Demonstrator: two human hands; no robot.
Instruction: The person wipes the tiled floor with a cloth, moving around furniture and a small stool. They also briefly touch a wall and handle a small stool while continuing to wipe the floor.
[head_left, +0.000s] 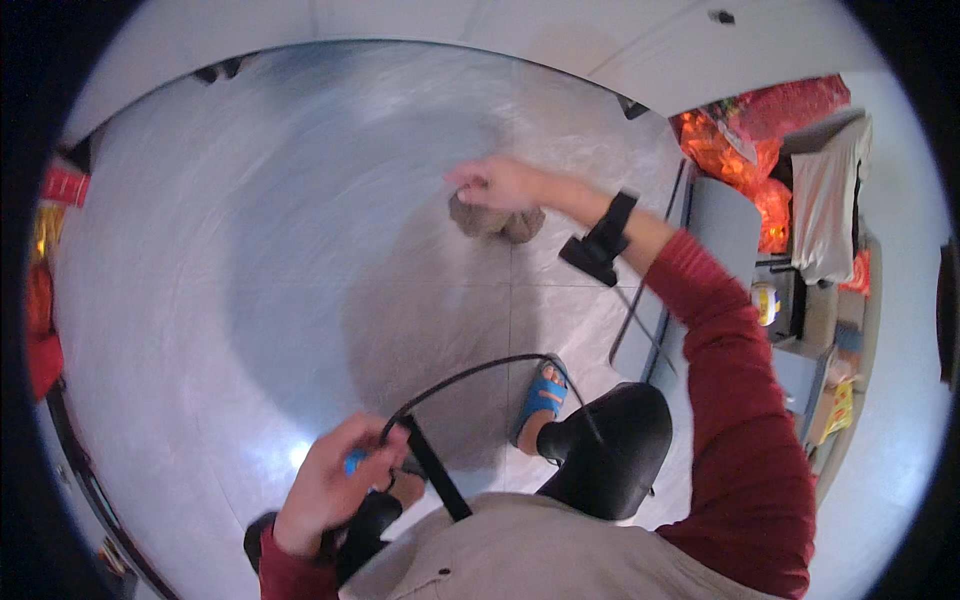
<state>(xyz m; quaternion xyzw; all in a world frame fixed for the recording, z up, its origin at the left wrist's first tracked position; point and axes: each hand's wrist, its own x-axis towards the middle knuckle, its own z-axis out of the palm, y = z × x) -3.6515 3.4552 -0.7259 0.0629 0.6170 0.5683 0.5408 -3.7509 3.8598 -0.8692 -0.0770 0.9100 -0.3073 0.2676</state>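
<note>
Reaching down over the tiled floor (300, 187), my right hand (499, 182) has its fingers curled at a brown cloth-like bundle (491, 221). Whether the fingers grip it cannot be told. A black wrist-mounted device (600, 244) is strapped to that forearm. My left hand (341, 469) is held near my lap, blurred, with its fingertips at a thin black cable (465, 371). The cable arcs over towards my bent knee. A black strap or bar (436, 469) runs from beside the left fingers to my beige top.
White cabinet fronts (390, 21) line the far edge. Orange and red plastic bags (772, 202), a draped pale cloth (821, 202) and shelves with a ball (765, 303) are on the right. Red items (45, 360) stand at the left. My foot in a blue sandal (546, 394) rests below.
</note>
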